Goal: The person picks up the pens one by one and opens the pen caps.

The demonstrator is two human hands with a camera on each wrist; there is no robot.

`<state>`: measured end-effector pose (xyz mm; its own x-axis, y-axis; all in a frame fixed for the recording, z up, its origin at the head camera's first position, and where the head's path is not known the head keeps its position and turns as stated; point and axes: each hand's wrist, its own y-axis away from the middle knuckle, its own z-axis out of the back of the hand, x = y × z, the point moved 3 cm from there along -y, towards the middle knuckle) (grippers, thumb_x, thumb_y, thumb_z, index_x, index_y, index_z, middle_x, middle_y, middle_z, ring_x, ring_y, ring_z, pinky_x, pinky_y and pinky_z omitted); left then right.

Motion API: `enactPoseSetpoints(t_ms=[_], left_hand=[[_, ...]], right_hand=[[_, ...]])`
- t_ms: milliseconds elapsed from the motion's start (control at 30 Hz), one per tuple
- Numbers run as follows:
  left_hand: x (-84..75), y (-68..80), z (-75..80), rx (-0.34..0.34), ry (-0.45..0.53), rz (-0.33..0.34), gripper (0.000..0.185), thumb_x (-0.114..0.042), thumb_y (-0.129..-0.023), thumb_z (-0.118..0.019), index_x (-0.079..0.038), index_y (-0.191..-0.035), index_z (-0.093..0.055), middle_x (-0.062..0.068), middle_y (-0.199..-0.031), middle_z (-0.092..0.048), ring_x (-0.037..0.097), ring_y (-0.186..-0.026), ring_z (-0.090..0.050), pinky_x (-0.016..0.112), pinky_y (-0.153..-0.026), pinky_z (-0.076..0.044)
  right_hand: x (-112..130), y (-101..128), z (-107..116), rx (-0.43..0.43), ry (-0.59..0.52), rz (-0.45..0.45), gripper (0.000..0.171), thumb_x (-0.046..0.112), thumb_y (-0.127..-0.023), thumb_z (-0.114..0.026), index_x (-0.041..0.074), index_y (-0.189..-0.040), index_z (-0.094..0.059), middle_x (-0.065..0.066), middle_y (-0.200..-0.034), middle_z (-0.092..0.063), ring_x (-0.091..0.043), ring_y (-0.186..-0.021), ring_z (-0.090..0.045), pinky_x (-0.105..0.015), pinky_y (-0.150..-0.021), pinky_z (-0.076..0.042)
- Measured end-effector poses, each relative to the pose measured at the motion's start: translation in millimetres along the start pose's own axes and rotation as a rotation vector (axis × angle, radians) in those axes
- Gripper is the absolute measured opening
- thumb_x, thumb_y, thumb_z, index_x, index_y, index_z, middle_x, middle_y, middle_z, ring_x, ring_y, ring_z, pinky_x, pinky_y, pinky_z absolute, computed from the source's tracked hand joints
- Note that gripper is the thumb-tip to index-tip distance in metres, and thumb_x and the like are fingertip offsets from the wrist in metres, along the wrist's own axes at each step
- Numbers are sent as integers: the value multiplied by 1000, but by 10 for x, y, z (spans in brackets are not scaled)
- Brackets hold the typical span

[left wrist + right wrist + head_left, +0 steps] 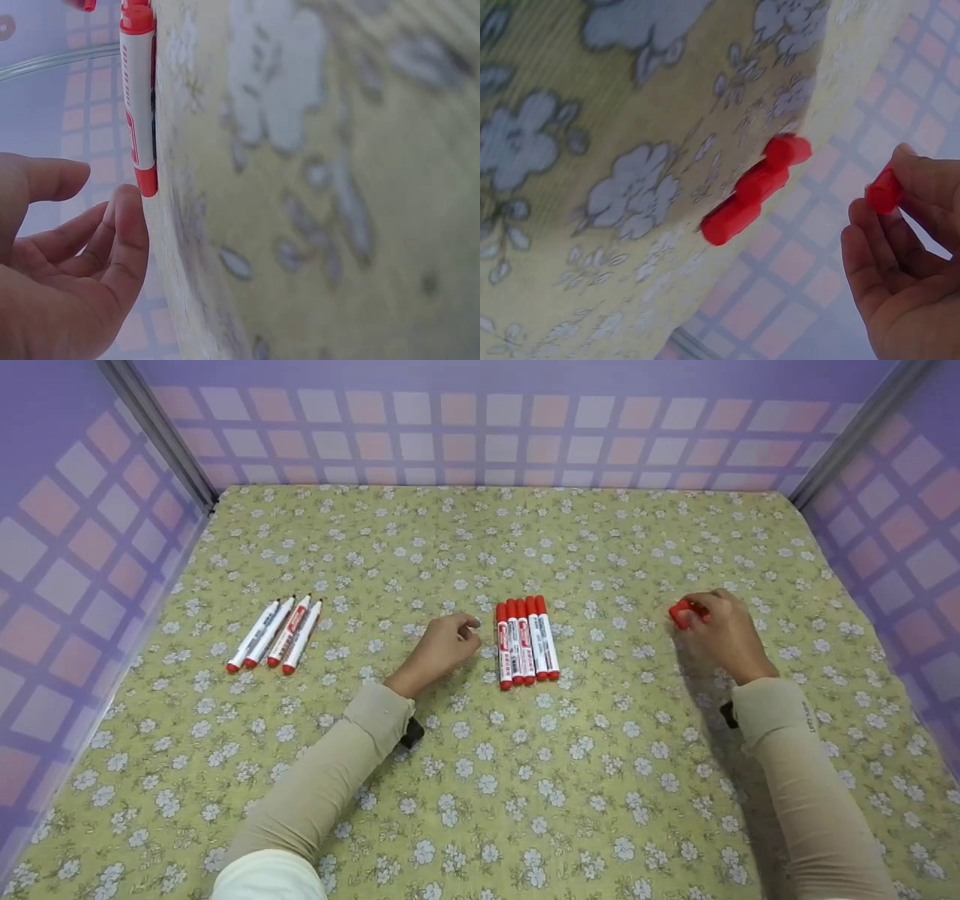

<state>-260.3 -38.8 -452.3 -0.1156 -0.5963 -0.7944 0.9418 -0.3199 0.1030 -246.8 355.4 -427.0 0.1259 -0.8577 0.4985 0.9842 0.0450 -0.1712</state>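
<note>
My right hand (726, 634) is at the right side of the table. In the right wrist view it pinches a red marker cap (883, 193) between thumb and fingertips, off the cloth. Three more red caps (731, 220) lie in a row on the cloth beside it. My left hand (442, 649) hovers near the table's middle, fingers loosely bent, holding nothing. Just right of it, several capped red-and-white markers (525, 649) lie side by side. The nearest marker (139, 97) shows close to the left fingertips, apparently untouched.
At the left lie several uncapped white markers (277, 634) with red ends, slanted side by side. A floral yellow-green cloth (525, 780) covers the table. Purple checked panels (480, 431) stand at the back and both sides.
</note>
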Motion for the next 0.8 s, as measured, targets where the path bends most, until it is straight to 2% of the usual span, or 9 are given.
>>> enactPoseSetpoints(t_ms=[200, 400, 533, 667, 800], left_hand=[[-37, -18, -47, 38, 36, 35, 35, -16, -96, -50, -1, -127, -57, 12, -104, -63, 14, -75, -53, 28, -66, -44], [-65, -44, -79, 58, 20, 57, 36, -17, -96, -51, -1, -127, -58, 11, -104, -63, 14, -76, -53, 27, -66, -44], [-80, -62, -107, 70, 17, 76, 37, -20, -96, -51, -2, -128, -57, 10, -104, -64, 14, -75, -54, 27, -65, -45], [-82, -81, -142, 83, 16, 103, 39, -23, -97, -51, -3, -130, -55, 10, -107, -63, 15, -78, -56, 29, -68, -47], [-69, -105, -169, 87, 14, 129, 40, -24, -97, -51, -5, -131, -54, 8, -110, -63, 13, -76, -56, 29, -68, -47]], right_hand=[[-165, -1, 96, 18, -45, -77, 34, 9, -96, -57, -8, -126, -58, -30, -113, -56, -41, -98, -56, -52, -79, -49], [-337, -21, 127, 68, -52, -180, 39, 11, -98, -54, -8, -131, -54, -31, -121, -55, -41, -101, -58, -45, -76, -52], [-428, -34, 132, 123, -56, -249, 41, 10, -99, -49, -7, -136, -49, -31, -127, -54, -38, -102, -58, -33, -69, -51], [-477, -22, 143, 146, -62, -267, 42, 8, -98, -47, -9, -136, -48, -32, -128, -53, -36, -98, -59, -25, -62, -48], [-518, -1, 152, 163, -64, -280, 43, 9, -97, -47, -9, -136, -48, -33, -127, -54, -36, -99, -60, -27, -64, -48]])
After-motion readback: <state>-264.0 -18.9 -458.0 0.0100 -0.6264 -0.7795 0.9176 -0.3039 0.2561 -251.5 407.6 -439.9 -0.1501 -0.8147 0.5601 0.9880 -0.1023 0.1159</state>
